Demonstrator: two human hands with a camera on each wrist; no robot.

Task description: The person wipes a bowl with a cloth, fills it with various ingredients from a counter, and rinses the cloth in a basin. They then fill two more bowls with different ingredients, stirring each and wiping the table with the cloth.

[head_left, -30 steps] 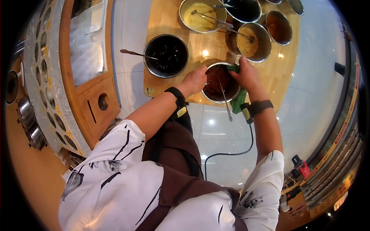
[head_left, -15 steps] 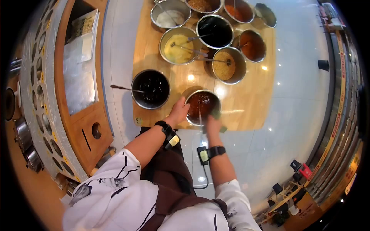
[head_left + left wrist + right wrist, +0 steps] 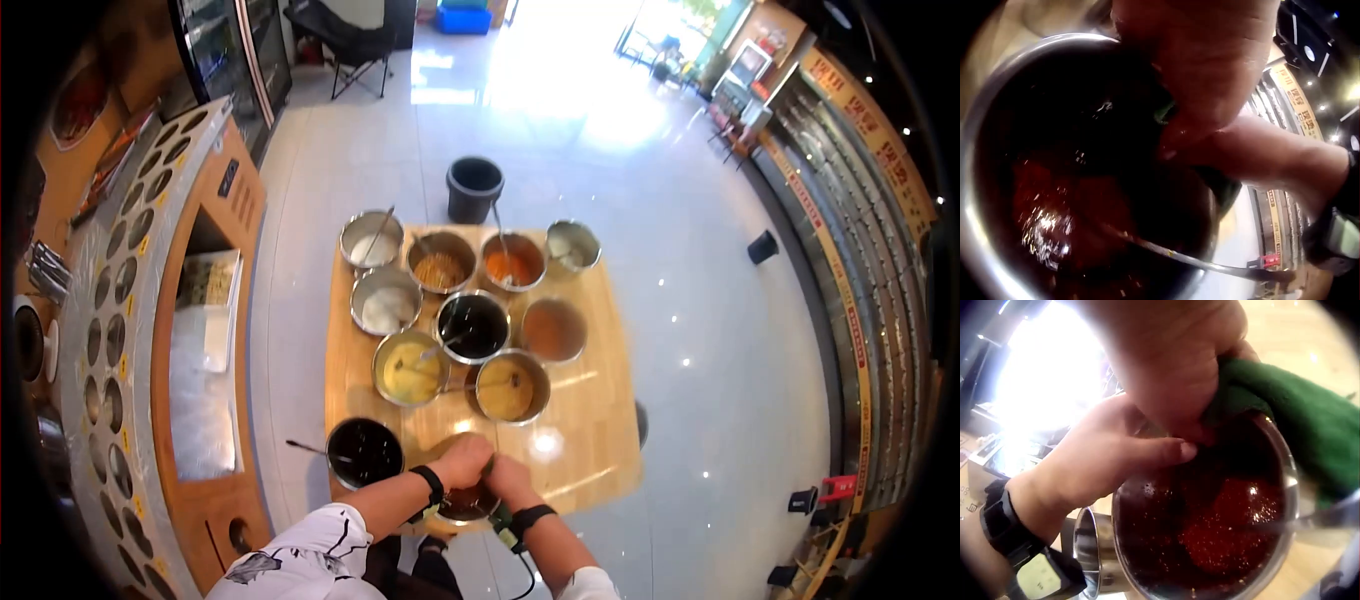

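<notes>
At the near edge of the wooden table, a metal bowl [image 3: 466, 508] holds dark red sauce [image 3: 1219, 540]. My left hand [image 3: 464, 460] grips its far rim, thumb over the inside in the right wrist view. Touching it is my right hand [image 3: 512, 478], which pinches a green cloth [image 3: 1310, 419] against the rim. The cloth hangs down outside the bowl. A spoon [image 3: 1210, 265] leans in the sauce, its handle over the rim. Both hands partly cover the bowl in the head view.
Beside it on the left stands a bowl of dark liquid [image 3: 365, 453] with a spoon. Several filled bowls, one with yellow contents [image 3: 410, 370], stand farther back on the table [image 3: 590, 440]. A black bin [image 3: 474, 188] is behind it; a counter [image 3: 185, 400] runs along the left.
The head view has tilted up, showing more of the room. My hands, earlier on opposite sides of the sauce bowl, are now together at its far rim, with the cloth in my right hand.
</notes>
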